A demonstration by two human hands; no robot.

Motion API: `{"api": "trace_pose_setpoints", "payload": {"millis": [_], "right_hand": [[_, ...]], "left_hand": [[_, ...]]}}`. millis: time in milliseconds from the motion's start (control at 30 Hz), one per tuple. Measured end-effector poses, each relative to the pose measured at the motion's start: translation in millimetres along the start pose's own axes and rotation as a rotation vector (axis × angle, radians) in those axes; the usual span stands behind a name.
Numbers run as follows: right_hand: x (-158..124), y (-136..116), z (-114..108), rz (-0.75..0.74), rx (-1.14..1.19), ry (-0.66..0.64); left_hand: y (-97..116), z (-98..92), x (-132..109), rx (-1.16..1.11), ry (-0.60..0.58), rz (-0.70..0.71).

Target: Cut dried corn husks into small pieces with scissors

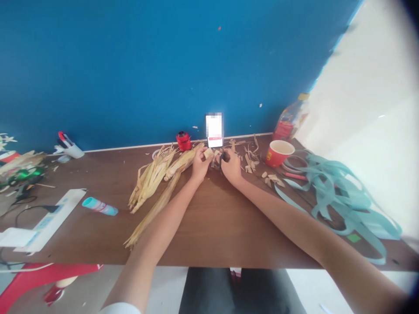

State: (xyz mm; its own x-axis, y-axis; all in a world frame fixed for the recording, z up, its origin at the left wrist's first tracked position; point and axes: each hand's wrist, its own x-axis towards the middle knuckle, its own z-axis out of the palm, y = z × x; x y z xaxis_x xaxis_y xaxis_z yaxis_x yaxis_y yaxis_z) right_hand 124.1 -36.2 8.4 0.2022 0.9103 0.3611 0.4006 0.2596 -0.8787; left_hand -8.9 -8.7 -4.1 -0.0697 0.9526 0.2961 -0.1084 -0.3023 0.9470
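Note:
My left hand [199, 165] is closed in a pinch on a small pale piece of corn husk [208, 153]. Close on its right, my right hand [232, 168] curls around the black handle of what look like scissors [223, 157]; the blades are hard to make out. Husk scraps [250, 162] lie just right of the hands. To the left are dried corn husks [152, 176] in long bundles, one reaching under my left forearm. A phone [215, 131] with a bright screen stands upright against the wall behind my hands.
A red paper cup [279, 153] and a plastic bottle [291, 117] stand at the right, beside tangled teal ribbon [340, 192]. Leftward are a red round container [183, 141], a light-blue tube [100, 206], a power strip [54, 220] and a white pen cup [74, 151].

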Motion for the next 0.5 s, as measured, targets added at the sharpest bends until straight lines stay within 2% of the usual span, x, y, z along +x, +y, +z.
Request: {"api": "trace_pose_setpoints", "payload": {"millis": [333,500], "right_hand": [[1.3,0.8,0.8,-0.03,0.057,0.044],[2.5,4.0,0.2,-0.028,0.067,0.094]], "left_hand": [[5.0,2.7,-2.8,0.078,-0.16,-0.047],[0.2,1.1,0.5,0.13,-0.189,-0.034]]}}
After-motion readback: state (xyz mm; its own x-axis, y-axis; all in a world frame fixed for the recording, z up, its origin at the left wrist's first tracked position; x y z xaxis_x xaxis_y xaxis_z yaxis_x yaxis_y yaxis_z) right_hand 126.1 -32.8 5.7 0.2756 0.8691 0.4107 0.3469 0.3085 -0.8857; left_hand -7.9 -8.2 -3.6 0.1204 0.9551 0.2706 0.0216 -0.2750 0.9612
